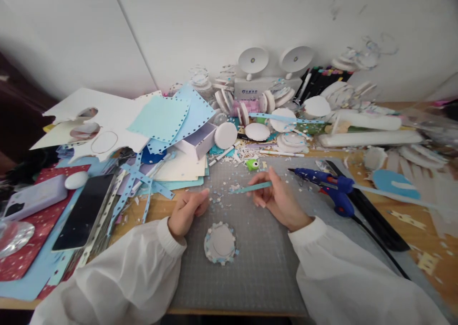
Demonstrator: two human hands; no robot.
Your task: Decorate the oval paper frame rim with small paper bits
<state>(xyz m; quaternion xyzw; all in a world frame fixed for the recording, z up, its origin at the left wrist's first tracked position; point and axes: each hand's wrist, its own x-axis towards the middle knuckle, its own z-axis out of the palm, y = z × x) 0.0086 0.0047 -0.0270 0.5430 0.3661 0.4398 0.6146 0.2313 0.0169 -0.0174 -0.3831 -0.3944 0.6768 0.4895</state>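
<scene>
My right hand (275, 200) is closed around a slim teal tool that looks like tweezers (255, 187). The tool's thin end points left, over small paper scraps (223, 191) on the grey cutting mat (250, 277). My left hand (188, 211) is curled into a loose fist beside those scraps, with nothing seen in it. Below and between the hands lies a round white disc (222, 243), its rim edged with pale blue and white bits; neither hand touches it. A small green figure with an eye (252, 164) sits at the mat's far edge.
A blue glue gun (327, 182) and its black cord lie on the right, by a long black bar (372, 210). Punched paper sheets (161, 117), a dark phone (86, 212) and blue strips (123, 196) crowd the left. White discs (226, 135) and a two-headed lamp (253, 60) stand behind.
</scene>
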